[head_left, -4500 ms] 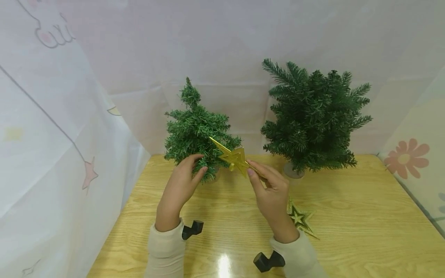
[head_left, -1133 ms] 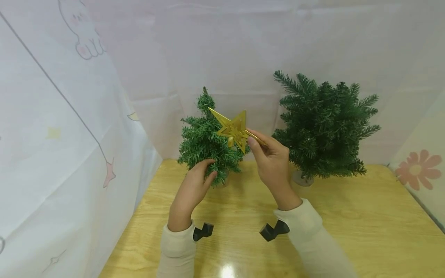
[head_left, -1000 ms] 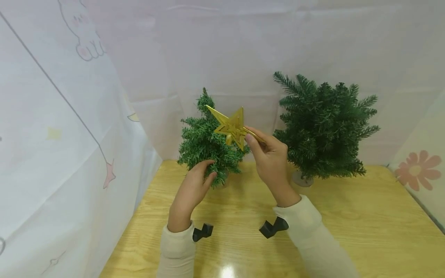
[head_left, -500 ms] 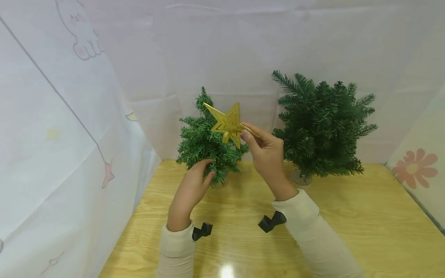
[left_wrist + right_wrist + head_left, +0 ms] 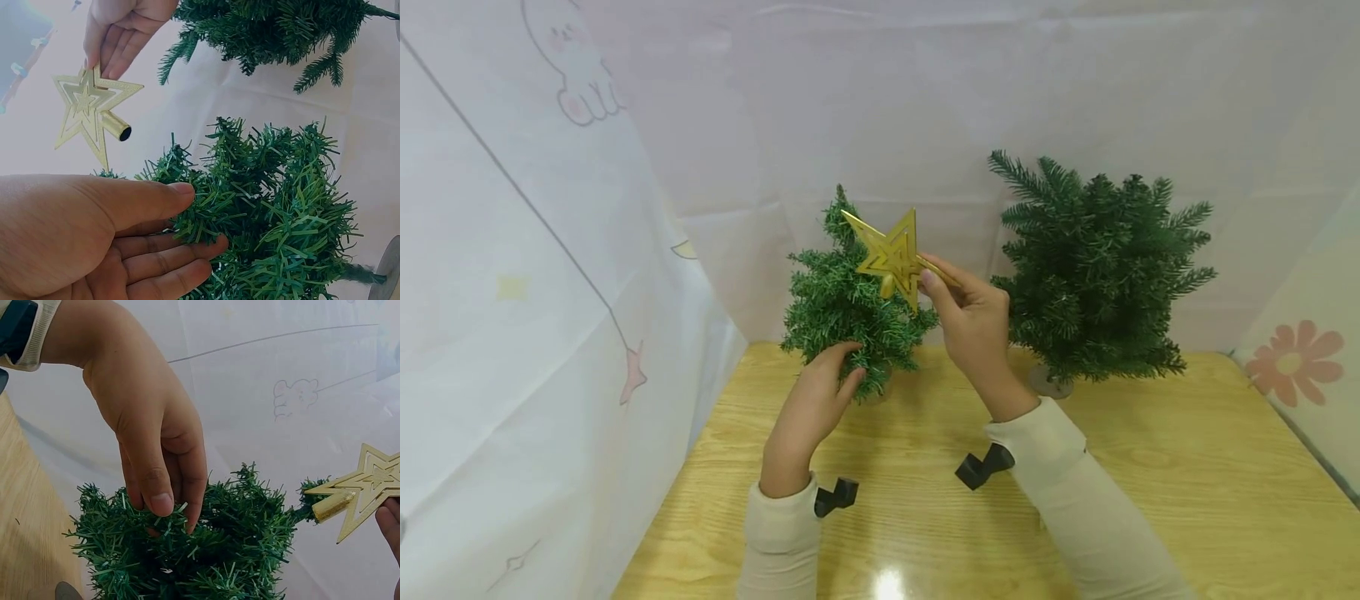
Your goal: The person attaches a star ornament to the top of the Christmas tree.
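My right hand [image 5: 977, 321] pinches a gold star tree topper [image 5: 889, 254] by one of its points, raised in front of the upper part of the small green Christmas tree [image 5: 820, 292]. The topper's short hollow socket [image 5: 117, 126] shows its dark opening in the left wrist view. Low at the tree's near side, my left hand [image 5: 812, 404] touches the branches, its thumb and fingers apart with sprigs between them. In the right wrist view the topper's socket [image 5: 334, 506] is close to the tree's tip [image 5: 309, 503].
A fuller, darker green tree [image 5: 1090, 275] stands at the back right on a round base [image 5: 1050, 383]. Both trees are on a wooden table [image 5: 917, 508]. A printed cloth [image 5: 865, 100] hangs behind and along the sides.
My right hand has raised the topper and brought it slightly left, closer to the small tree's tip. My left hand stays at the branches. A second gold star seen earlier is hidden now.
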Demonstrator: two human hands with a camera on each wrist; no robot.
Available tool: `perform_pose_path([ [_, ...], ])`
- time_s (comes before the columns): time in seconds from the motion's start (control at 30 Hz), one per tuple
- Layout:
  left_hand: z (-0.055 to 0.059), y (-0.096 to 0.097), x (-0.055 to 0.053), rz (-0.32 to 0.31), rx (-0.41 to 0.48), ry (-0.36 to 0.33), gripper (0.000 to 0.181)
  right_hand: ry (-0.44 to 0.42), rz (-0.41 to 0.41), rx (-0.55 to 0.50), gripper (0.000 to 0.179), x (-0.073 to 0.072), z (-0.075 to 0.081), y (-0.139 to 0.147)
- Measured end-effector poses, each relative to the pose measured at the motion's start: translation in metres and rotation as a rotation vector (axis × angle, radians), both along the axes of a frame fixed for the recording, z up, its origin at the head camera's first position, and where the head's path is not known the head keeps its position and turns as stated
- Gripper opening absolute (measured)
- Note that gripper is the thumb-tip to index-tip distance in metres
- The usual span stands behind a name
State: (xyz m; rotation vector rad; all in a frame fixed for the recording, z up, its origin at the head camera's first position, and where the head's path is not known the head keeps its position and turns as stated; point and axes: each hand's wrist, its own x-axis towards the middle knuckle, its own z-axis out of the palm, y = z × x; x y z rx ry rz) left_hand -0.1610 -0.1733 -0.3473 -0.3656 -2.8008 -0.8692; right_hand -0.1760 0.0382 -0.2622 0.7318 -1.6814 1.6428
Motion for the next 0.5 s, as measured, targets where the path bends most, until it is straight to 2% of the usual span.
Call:
perform_pose_path([
  [0.5, 0.0010, 0.0002, 0.0008, -0.002, -0.001, 0.001, 0.045, 0.028, -0.005, 0.001, 0.024, -0.0084, 0.0067, -0.0037],
])
